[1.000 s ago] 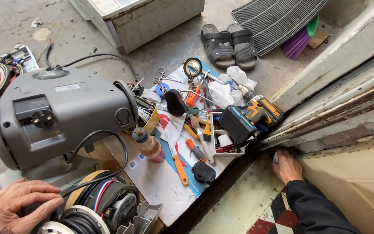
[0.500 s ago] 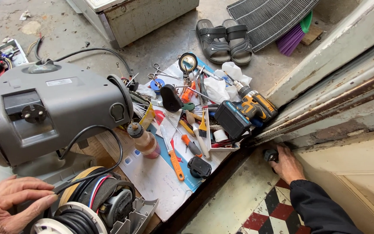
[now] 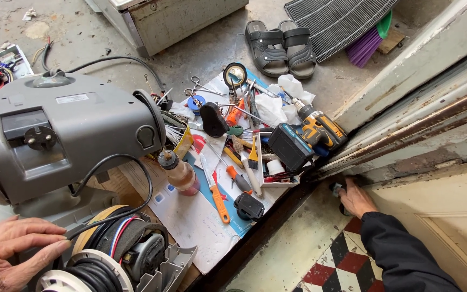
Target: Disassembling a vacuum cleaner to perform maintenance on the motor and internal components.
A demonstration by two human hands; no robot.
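My left hand (image 3: 12,251) lies flat at the bottom left, fingers apart, on the light grey base beside a black cable and an exposed motor (image 3: 131,254) with coiled wires. It holds nothing. A large grey fan housing (image 3: 77,135) sits just above it. My right hand (image 3: 355,197), in a dark sleeve, reaches to the foot of the worn door frame (image 3: 406,135). Its fingers curl around a small dark object (image 3: 336,189) pressed into the gap there. What the object is cannot be made out.
Between the hands, a paper sheet (image 3: 190,227) carries several tools: a yellow-black cordless drill (image 3: 314,132), an orange utility knife (image 3: 217,200), a brown bottle (image 3: 179,173), scissors, brushes. Grey sandals (image 3: 282,46), a fan grille (image 3: 336,19) and a metal box (image 3: 174,19) lie further off.
My right hand has stayed at the foot of the door frame, turning the small object slightly. My left hand has hardly moved. The view has shifted a little.
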